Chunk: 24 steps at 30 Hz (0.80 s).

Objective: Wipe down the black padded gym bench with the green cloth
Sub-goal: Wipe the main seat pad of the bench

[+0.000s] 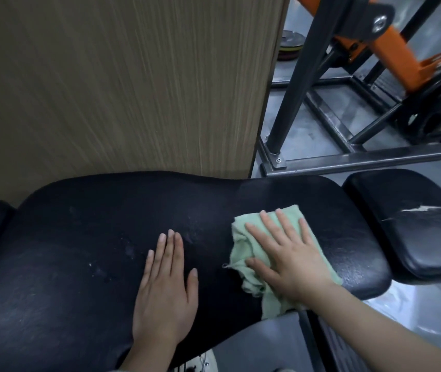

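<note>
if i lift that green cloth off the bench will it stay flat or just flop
The green cloth probably flops: it already lies rumpled and folded under the right hand. Its edge droops over the bench rim, so it looks thin and light.

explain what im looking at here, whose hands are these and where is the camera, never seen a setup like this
There is no machine here: a person wears a camera on the head, so this single picture looks forward and down at their own two hands. Below them is a black padded gym bench, with a separate black pad at its right end. The right hand lies flat with spread fingers on a green cloth, pressing it onto the bench. The left hand rests flat on the bare padding beside it and holds nothing. Faint pale marks show on the padding left of that hand. Behind the bench stands a wood-grain panel, and to the right a dark and orange metal frame on a grey floor.
</note>
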Motion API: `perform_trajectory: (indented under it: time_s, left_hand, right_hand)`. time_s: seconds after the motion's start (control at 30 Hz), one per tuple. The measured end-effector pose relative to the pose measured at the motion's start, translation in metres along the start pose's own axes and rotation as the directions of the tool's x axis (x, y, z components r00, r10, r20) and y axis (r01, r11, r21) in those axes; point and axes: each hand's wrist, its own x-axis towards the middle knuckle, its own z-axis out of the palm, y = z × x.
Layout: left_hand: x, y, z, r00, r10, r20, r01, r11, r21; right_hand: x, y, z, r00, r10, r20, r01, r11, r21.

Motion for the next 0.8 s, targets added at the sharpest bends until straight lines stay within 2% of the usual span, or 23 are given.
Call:
perform_trajectory:
  time_s: [0.17,0.3,0.47,0.63,0.7,0.8]
  left_hand:
    - [0.0,0.0,0.0,1.0,0.007,-0.003,-0.007,1.0,0.014]
    - [0.0,0.001,0.0,1.0,0.003,-0.006,-0.003,1.0,0.007]
    - [0.0,0.001,0.0,1.0,0.002,-0.016,-0.003,1.0,-0.028]
    - [0.0,0.001,0.0,1.0,-0.007,-0.026,0.006,1.0,-0.029]
    - [0.0,0.001,0.001,1.0,-0.009,-0.029,0.008,0.999,-0.033]
    - [-0.001,0.002,0.001,0.999,-0.012,-0.034,0.011,1.0,-0.028]
  right_hand:
    - [-0.013,0.035,-0.004,0.984,0.177,-0.006,-0.177,0.984,-0.01]
    - [-0.023,0.047,-0.006,0.936,0.352,-0.012,-0.352,0.936,-0.019]
    - [-0.034,0.043,-0.002,0.771,0.636,-0.025,-0.634,0.771,0.067]
    - [-0.034,0.015,0.006,0.625,0.779,-0.035,-0.771,0.624,0.123]
    - [-0.031,-0.002,0.01,0.617,0.787,-0.027,-0.779,0.615,0.121]
    - [-0.025,-0.034,0.012,0.677,0.736,-0.02,-0.73,0.674,0.114]
